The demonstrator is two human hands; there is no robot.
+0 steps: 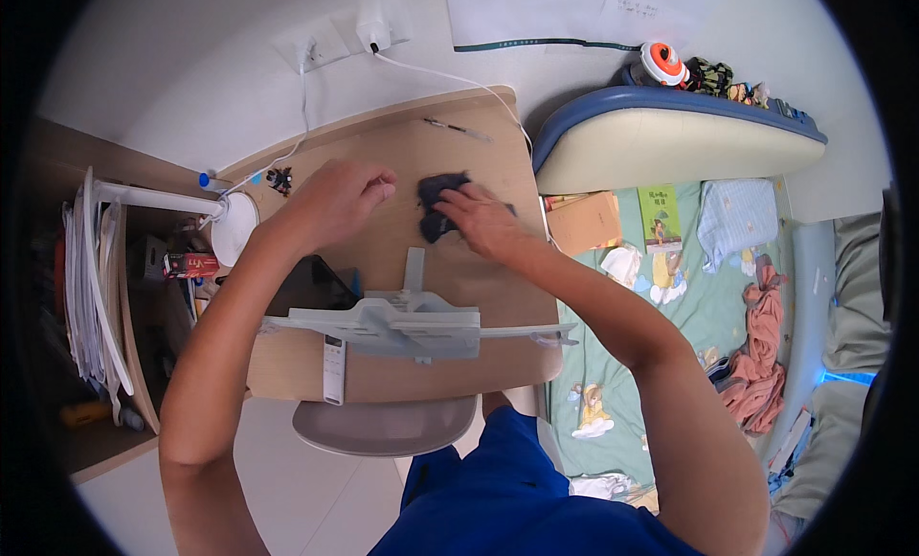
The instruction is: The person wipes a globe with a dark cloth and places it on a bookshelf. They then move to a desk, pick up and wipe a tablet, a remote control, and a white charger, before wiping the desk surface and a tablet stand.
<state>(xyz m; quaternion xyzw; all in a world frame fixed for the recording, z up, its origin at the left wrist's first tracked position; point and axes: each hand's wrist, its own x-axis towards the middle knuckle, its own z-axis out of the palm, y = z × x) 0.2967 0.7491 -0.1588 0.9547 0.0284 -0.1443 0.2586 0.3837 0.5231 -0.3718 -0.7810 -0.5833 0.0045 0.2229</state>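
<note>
My right hand rests with spread fingers on a dark, crumpled cloth on the wooden desk; whether its fingers grip the cloth is unclear. To the left of the cloth, my left hand is over the desk, apart from the cloth, its thumb and fingertips drawn together. Nothing shows between those fingertips. A pen lies on the desk beyond the cloth. Nearer to me than both hands stands a pale grey plastic book stand.
A white remote control lies near the desk's front edge. On the left are a desk lamp, a small dark figure and shelves of papers. A white cable crosses the back right. A bed adjoins the right side.
</note>
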